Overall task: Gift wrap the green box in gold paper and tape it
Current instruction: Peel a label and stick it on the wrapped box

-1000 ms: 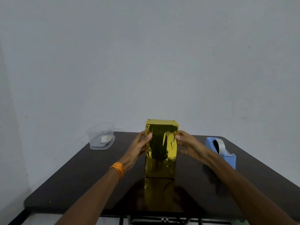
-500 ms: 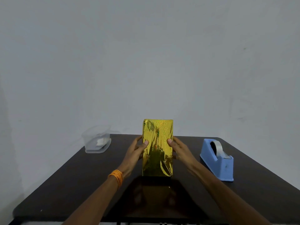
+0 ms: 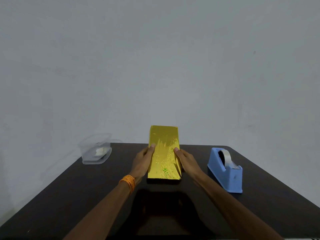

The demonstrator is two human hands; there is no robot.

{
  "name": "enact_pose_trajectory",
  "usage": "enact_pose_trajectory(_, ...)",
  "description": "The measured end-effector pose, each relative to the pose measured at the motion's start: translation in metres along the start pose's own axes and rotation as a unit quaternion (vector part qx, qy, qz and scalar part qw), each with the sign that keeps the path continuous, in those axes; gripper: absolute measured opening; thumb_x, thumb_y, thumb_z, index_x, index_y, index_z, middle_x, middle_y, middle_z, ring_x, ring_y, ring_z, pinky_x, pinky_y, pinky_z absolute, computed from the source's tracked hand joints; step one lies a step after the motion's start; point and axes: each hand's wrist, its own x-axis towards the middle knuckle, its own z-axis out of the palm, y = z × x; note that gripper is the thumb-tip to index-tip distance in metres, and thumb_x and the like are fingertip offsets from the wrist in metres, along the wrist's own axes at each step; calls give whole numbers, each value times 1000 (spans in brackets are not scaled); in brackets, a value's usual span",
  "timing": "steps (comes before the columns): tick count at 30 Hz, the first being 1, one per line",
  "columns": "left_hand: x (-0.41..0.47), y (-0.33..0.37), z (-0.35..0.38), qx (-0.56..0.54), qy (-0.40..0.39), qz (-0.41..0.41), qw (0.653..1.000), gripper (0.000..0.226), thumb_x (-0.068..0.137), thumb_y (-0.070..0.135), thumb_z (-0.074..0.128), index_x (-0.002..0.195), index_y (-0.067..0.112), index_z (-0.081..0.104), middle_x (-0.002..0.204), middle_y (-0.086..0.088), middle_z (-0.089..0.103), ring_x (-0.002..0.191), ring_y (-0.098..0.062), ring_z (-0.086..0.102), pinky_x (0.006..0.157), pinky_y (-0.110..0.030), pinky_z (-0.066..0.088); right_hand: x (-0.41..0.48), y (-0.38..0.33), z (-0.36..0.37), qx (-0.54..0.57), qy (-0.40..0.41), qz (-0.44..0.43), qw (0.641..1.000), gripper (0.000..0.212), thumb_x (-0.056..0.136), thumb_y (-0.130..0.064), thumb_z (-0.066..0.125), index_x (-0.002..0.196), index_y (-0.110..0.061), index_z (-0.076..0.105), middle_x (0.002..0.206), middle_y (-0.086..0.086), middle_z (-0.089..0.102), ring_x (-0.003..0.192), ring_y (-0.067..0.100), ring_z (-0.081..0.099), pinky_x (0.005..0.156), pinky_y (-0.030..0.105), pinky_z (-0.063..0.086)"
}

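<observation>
The box is wrapped in glossy gold foil paper, lightly creased, with a faint holographic pattern catching the light. The counter is dark, smooth and polished enough to mirror it. Near its right edge the tape dispenser is matt blue plastic, and at its far left corner the container is clear plastic.

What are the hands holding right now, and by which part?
The gold-wrapped box, held between both hands: left hand on its left side, right hand on its right side, thumbs on the face toward the camera.
</observation>
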Motion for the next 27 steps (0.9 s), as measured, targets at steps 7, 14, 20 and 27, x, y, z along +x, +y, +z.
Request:
enact_pose_trajectory(7, 12, -1, 3, 5, -31, -30, 999, 41, 99, 55, 41, 97, 22, 66, 107, -1, 71, 95, -18, 69, 80, -30, 53, 19, 7, 5, 0, 16, 69, 997, 48, 100, -58, 40, 119, -22, 66, 120, 2, 68, 107, 20, 64, 100, 43, 49)
enact_pose_trajectory(14, 24, -17, 12, 79, -54, -93, 991, 48, 103, 49, 35, 135, 15, 48, 126, -4, 56, 110, -21, 55, 98, -39, 45, 35, 17, 5, -51, 15, 180, 982, 73, 99, -61, 37, 145, -4, 46, 140, 15, 54, 122, 31, 55, 105, 42, 44)
enact_pose_trajectory(20, 29, -32, 14, 128, -59, -114, 983, 56, 102, 51, 36, 139, 11, 46, 136, -6, 49, 121, -25, 47, 102, -40, 39, 41, 33, 9, -66, -5, 204, 977, 69, 103, -53, 38, 147, -1, 39, 145, 14, 47, 128, 30, 48, 92, 33, 35)
enact_pose_trajectory(27, 36, -39, 13, 121, -31, -105, 987, 30, 100, 48, 43, 100, 19, 53, 107, -2, 55, 101, -21, 52, 93, -39, 42, 44, 32, 12, -97, -1, 191, 977, 59, 103, -50, 38, 134, -1, 51, 117, 10, 56, 99, 21, 54, 84, 33, 37)
